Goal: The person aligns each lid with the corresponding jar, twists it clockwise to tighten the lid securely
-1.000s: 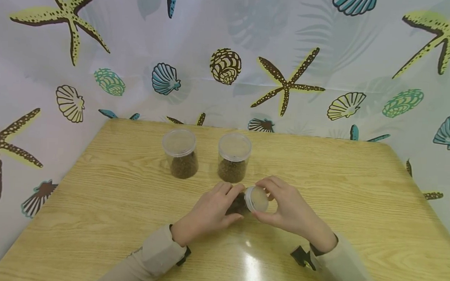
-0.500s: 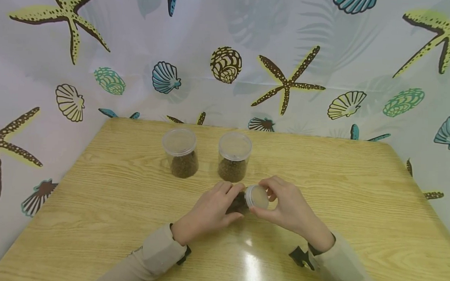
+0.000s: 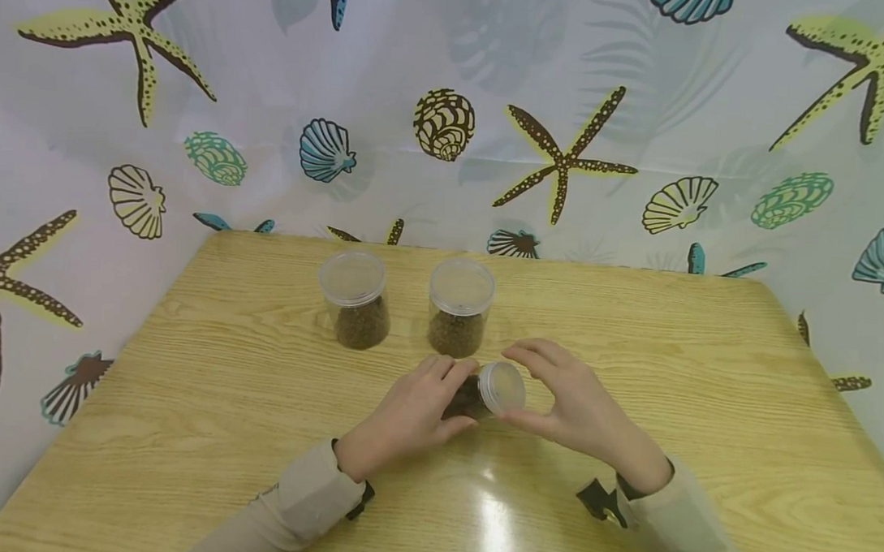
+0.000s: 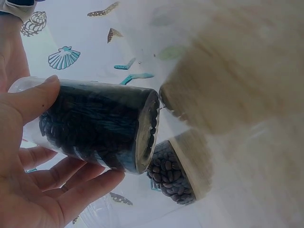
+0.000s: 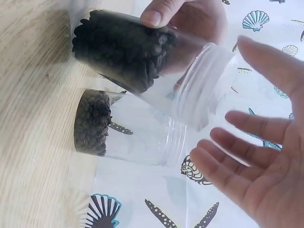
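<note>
A clear jar (image 3: pixel 468 399) partly filled with dark beans is tilted in my left hand (image 3: pixel 411 413), its lid (image 3: pixel 507 389) facing right. In the left wrist view, the thumb lies over the side of this jar (image 4: pixel 99 124) and the fingers curl beneath it. My right hand (image 3: pixel 586 415) stands at the lid, thumb and fingers spread around it. From the right wrist view, the fingers of the right hand (image 5: pixel 266 152) are apart from the ridged lid (image 5: pixel 206 88), and the thumb tip is near its edge.
Two more lidded clear jars with dark beans stand upright behind the hands, a left jar (image 3: pixel 362 322) and a right jar (image 3: pixel 456 329). The wooden table (image 3: pixel 666 341) meets a curtain (image 3: pixel 391 63) printed with shells and starfish at the back and sides.
The right hand has loosened from the lid: its fingers have spread and drawn back slightly to the right. The left hand and the jar have barely moved.
</note>
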The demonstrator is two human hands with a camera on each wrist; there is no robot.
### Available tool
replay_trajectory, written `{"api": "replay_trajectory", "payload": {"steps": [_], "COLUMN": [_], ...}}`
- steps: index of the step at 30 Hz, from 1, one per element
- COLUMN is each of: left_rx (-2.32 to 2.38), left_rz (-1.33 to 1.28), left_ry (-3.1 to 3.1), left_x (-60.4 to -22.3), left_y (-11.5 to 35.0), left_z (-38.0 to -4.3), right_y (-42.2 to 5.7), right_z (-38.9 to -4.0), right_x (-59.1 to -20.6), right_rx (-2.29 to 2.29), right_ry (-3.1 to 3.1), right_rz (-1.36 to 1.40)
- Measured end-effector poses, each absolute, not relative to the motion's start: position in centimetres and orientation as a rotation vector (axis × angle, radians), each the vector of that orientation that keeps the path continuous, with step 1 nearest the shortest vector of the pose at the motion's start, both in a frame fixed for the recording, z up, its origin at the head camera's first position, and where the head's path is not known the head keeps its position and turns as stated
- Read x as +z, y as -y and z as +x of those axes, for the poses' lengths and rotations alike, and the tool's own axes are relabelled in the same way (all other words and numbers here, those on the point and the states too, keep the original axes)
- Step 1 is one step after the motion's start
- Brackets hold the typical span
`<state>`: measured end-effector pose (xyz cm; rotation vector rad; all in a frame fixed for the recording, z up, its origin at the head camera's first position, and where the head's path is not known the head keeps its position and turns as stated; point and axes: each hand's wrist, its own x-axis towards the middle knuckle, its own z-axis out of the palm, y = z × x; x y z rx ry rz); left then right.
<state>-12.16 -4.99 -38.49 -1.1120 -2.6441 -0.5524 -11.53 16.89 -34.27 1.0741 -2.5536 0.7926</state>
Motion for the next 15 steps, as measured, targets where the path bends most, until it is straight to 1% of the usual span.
{"api": "replay_trajectory", "payload": {"steps": [6, 15], "left_rx": [-0.544, -0.544], "left_rz": [-1.109, -1.111], "left_ry": [2.644, 2.641], "left_x": [-38.58, -38.65], "left_y": [5.03, 5.02], "left_z": [-12.21, -12.24], "right_y": [-17.10, -17.03], "right_z": [-11.85, -11.93], "right_x": [-34.42, -34.65], "right_rx": [0.746, 0.714], "right_ry": [2.479, 2.458], "right_rz": [1.266, 1.303]}}
